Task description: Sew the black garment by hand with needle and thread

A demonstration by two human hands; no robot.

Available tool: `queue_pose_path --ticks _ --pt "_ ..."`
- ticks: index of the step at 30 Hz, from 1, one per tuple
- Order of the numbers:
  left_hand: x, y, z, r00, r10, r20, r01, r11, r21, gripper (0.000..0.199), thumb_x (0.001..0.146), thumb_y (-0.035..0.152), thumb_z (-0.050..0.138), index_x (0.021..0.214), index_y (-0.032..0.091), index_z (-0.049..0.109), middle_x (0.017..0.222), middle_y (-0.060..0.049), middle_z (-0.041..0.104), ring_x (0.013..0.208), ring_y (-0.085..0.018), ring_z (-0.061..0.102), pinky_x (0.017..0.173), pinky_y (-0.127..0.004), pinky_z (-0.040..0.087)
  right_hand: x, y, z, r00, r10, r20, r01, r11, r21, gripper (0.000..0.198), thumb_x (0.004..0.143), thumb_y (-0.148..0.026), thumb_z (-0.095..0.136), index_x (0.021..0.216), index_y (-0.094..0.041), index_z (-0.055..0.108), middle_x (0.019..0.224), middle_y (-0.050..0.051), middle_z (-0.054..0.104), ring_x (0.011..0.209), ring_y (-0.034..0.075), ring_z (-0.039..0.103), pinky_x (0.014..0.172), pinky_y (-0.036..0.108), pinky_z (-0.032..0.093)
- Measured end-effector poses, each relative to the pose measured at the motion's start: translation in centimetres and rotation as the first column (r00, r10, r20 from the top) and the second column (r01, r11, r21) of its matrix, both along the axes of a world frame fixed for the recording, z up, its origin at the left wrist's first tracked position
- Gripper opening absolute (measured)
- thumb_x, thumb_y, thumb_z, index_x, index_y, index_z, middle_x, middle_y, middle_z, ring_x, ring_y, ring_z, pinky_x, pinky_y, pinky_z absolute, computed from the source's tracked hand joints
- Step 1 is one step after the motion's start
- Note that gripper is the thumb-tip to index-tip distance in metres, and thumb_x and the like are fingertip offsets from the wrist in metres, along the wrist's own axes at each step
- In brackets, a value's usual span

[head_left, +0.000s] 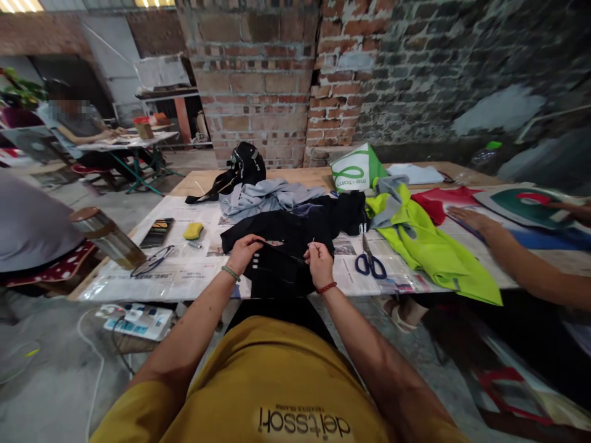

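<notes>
A black garment [284, 271] with small white marks hangs partly over the table's front edge in front of me. My left hand [245, 253] pinches its upper edge on the left, thumb and fingers together. At the other end of that edge, my right hand [319, 263] is closed on the fabric. A thin pale tip shows above the right fingers, too small to name. Right of that hand, scissors [370, 263] with dark blue handles lie on the newspaper, blades pointing away. More black cloth [295, 224] is bunched just behind the hands.
On the left stand a steel flask [108, 237], a phone [157, 233], glasses [152, 261] and a yellow sponge [192, 231]. Grey cloth [268, 198] and a black bag [244, 166] lie behind. Neon-yellow clothing [429, 240] is at right, where a co-worker's hand [471, 219] rests near an iron [521, 206].
</notes>
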State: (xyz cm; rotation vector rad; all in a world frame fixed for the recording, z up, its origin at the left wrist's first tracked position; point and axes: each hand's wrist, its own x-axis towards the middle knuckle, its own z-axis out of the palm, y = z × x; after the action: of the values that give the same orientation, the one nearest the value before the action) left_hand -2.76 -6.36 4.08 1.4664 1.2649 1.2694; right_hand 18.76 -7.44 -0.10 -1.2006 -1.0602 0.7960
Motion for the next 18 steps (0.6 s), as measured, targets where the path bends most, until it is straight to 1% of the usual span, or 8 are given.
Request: queue_pose_path --ticks 2,4,7,9,11,14,16,18 --pt "0.0 -0.2 -0.7 1.000 0.004 -0.023 -0.003 0.999 0.036 0.018 0.068 0.024 0.055 0.082 0.016 0.064 0.069 0.001 0.059 0.062 -0.010 0.051 0.059 -0.021 0.040 0.0 0.1 -0.3 0.998 0.013 0.059 -0.013 1.000 0.006 0.027 0.080 -0.042 0.045 0.085 -0.018 0.056 0.059 -0.003 0.055 0.048 0.008 0.047 0.049 0.020 0.038" --pt "0.1 -0.7 -2.1 0.997 0.017 -0.081 -0.013 0.999 0.050 0.019 0.069 0.022 0.054 0.085 0.016 0.063 0.070 0.001 0.059 0.064 -0.011 0.051 0.060 -0.021 0.041 0.4 0.5 -0.9 0.997 -0.005 0.079 0.008 0.999 -0.034 0.026 0.078 -0.042 0.047 0.082 -0.017 0.057 0.057 -0.003 0.055 0.048 0.009 0.047 0.051 0.021 0.038" --pt "0.5 -1.8 -4.5 0.997 -0.008 -0.073 0.006 1.000 -0.025 0.024 0.072 0.021 0.053 0.094 0.015 0.061 0.075 0.000 0.060 0.065 -0.011 0.051 0.061 -0.022 0.042 1.2 1.1 -1.9 0.999 -0.035 0.031 0.037 0.995 -0.089 0.026 0.077 -0.041 0.048 0.079 -0.017 0.057 0.056 -0.003 0.056 0.047 0.009 0.047 0.050 0.021 0.038" --pt "0.7 -2.4 -5.4 0.999 -0.026 -0.048 0.023 0.999 -0.047 0.031 0.072 0.020 0.053 0.102 0.016 0.058 0.078 0.000 0.059 0.066 -0.011 0.051 0.061 -0.023 0.042 1.5 1.3 -2.3 0.999 -0.035 0.000 0.034 0.995 -0.094 0.026 0.077 -0.041 0.047 0.080 -0.017 0.056 0.056 -0.003 0.056 0.046 0.008 0.047 0.050 0.020 0.039" --pt "0.8 -2.6 -5.5 0.998 -0.057 -0.004 0.057 0.998 -0.030 0.037 0.070 0.018 0.056 0.107 0.016 0.056 0.086 -0.002 0.060 0.073 -0.012 0.053 0.066 -0.023 0.042 1.7 1.3 -2.4 1.000 -0.021 -0.014 0.020 0.996 -0.093 0.027 0.076 -0.042 0.048 0.080 -0.017 0.057 0.057 -0.004 0.056 0.046 0.008 0.047 0.050 0.020 0.039" --pt "0.6 -2.5 -4.9 0.992 -0.114 0.054 0.115 0.993 -0.019 0.048 0.067 0.020 0.062 0.114 0.018 0.054 0.099 -0.004 0.059 0.087 -0.015 0.054 0.077 -0.025 0.041 1.6 1.1 -2.2 1.000 0.000 -0.029 -0.003 0.996 -0.093 0.027 0.075 -0.043 0.050 0.079 -0.017 0.057 0.057 -0.004 0.056 0.047 0.008 0.047 0.050 0.020 0.039" --pt "0.3 -2.3 -4.3 0.989 -0.140 0.055 0.142 0.989 -0.046 0.054 0.067 0.025 0.065 0.119 0.018 0.052 0.097 -0.004 0.060 0.088 -0.015 0.054 0.079 -0.026 0.041 1.6 1.0 -2.1 0.999 0.014 -0.046 -0.018 0.996 -0.092 0.027 0.074 -0.043 0.051 0.079 -0.017 0.057 0.056 -0.004 0.056 0.047 0.008 0.047 0.050 0.020 0.039" --pt "0.2 -1.9 -3.8 0.984 -0.174 0.029 0.176 0.981 -0.078 0.054 0.070 0.030 0.064 0.121 0.018 0.051 0.085 -0.003 0.061 0.080 -0.014 0.055 0.076 -0.026 0.041 1.6 0.9 -2.0 0.997 0.023 -0.067 -0.029 0.995 -0.091 0.027 0.073 -0.043 0.052 0.078 -0.017 0.057 0.056 -0.004 0.055 0.047 0.008 0.047 0.049 0.019 0.038"
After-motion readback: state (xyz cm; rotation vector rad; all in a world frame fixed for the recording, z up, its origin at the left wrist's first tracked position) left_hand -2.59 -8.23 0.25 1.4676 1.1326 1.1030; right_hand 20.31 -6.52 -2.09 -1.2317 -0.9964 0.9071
